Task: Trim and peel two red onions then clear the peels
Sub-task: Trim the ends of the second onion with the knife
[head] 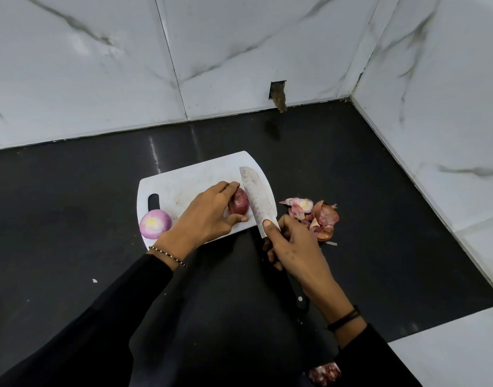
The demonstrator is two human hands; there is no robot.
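Now knife [255, 196] (right hand [292, 247]) points away, beside onion [238, 203].

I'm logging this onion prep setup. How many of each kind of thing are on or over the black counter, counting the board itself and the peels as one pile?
onions: 2 (peeled onion, unpeeled onion)
knife: 1
cutting board: 1
peel pile: 1
total: 5

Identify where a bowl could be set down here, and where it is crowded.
Free: counter left of the cutting board, and the strip between board and back wall. Crowded: the board's right end, with left hand, right hand, knife, onion and peels.
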